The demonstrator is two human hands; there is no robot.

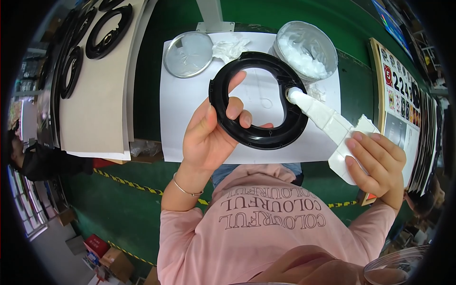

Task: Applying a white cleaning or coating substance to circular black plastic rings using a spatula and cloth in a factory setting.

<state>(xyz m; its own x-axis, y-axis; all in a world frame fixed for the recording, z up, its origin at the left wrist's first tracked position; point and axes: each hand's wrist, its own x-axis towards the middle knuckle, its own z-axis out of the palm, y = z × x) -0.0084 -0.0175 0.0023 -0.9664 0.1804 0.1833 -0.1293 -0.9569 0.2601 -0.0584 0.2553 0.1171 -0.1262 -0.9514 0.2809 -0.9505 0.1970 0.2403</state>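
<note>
Left hand point(209, 137) clamped on the black plastic ring point(259, 99), thumb up along the outer left edge, fingers curled through the opening and pressed on the inner rim. Held tilted a bit above the white paper sheet point(190, 118), pretty much over the middle of it.

Right hand point(377, 164) wrapped around a white paste-smeared applicator point(327, 121), fingers closed over the wide lower end, which looks bundled in white paper or cloth. Narrow tip touching the ring's right side, right at the inward notch. Blob of white paste sitting on that tip.

Relative to the ring:
- just behind its upper right, nearly touching from this angle: an open round tub of white paste point(306, 50)
- behind its upper left: a round metal lid point(188, 54) lying flat on the sheet
- between lid and ring, up top: a crumpled white wipe point(230, 47)
- well off to the left: long grey boards point(102, 76) with more black rings point(110, 31) laid out on them
- off to the right: a printed chart board point(401, 104) leaning at the edge, plus a stack of dark flat panels beyond it
- underneath everything: green table surface point(147, 71)

Thin bracelet point(186, 187) on the left wrist, pink sweatshirt point(266, 228) filling the bottom of the view. Can't tell how much paste is already on the ring itself, too glossy.
</note>
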